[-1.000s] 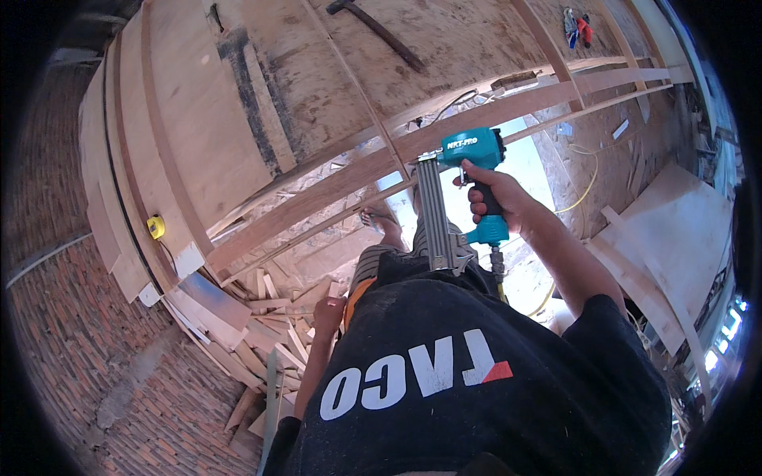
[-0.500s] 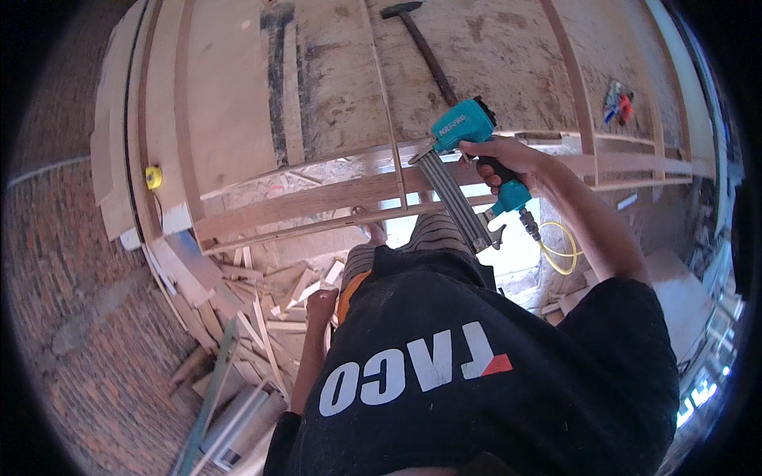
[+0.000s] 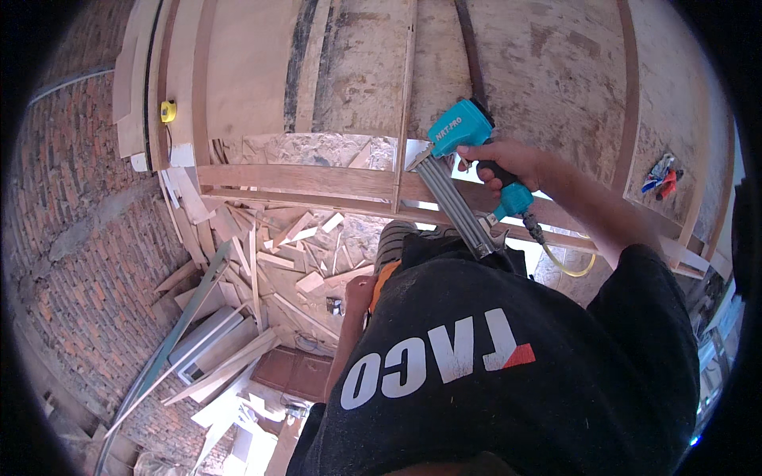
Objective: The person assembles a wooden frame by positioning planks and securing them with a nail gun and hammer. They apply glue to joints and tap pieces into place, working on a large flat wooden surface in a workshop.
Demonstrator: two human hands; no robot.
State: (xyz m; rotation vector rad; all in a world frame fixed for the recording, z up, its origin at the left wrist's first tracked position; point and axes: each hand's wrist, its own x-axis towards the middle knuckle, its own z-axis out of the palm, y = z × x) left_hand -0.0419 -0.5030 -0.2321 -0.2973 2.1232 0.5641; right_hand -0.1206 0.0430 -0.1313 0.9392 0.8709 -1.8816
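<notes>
My right hand is wrapped round the black grip of a teal pneumatic nail gun, with its long grey magazine slanting down toward my shirt. A yellow air hose hangs from the metal fitting at the handle's end. The gun is over the near rail of a wooden frame, beside a crosspiece; whether it touches the wood I cannot tell. Low at my left side, my left hand is closed against an orange pouch or cloth at my waist. Its fingertips are hidden, and so is anything in them.
Beyond the gun, a hammer's dark handle lies on a stained board. A yellow tape measure rests at the left, and red-and-blue hand tools at the right. Wood offcuts litter the floor near a brick wall.
The view has swung, showing more of the floor at the left and cutting off the hammer's head. My right hand keeps the nail gun in nearly the same place; my left hand stays at my waist.
</notes>
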